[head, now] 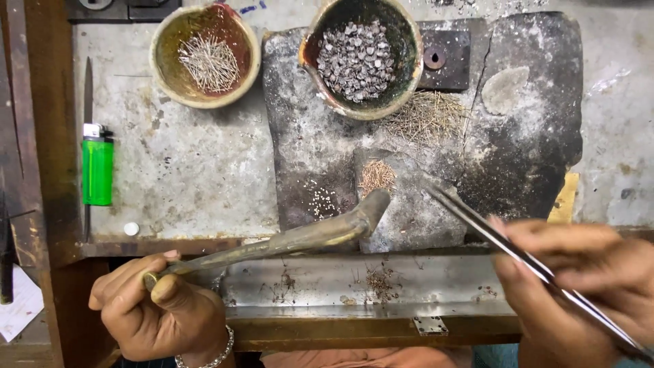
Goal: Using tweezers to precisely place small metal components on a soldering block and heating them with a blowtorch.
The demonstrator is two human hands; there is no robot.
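- The left hand (160, 310), at 7 o'clock in the view, has its fingers wrapped tight around a curved metal blowpipe (293, 238). The thumb is pressed on the near end.
- The flared tip of the blowpipe hangs over the dark slab (524, 157) in the middle of the counter (184, 170), just beside a small heap of copper-coloured wire bits (377, 175).
- The right hand (579, 286), at 4 o'clock, pinches long steel tweezers (518, 252) between thumb and fingers. The points aim toward 10 o'clock, near the slab. They seem to hold nothing, but they are blurred and I cannot tell surely.
- Risk, in my judgement: the wire bits and the tiny pale beads (323, 202) at 9 o'clock of them are very light. A strong puff through the blowpipe or a touch of the tweezers could scatter them from the slab.
- A second risk: the bowl of small grey metal pieces (361, 58) at 12 o'clock stands partly on the slab edge. A knock from a hand could tip it.
- The bowl of thin silver wires (206, 54) at 11 o'clock stands well apart from both hands.
- A loose pile of fine wires (429, 117) lies just beside the grey bowl, at its 4 o'clock.
- Packages and labels: the green plastic lighter (97, 167) with a white top lies at 9 o'clock, upright in the view. I see no label on it. A white paper scrap (17, 307) lies at 8 o'clock.
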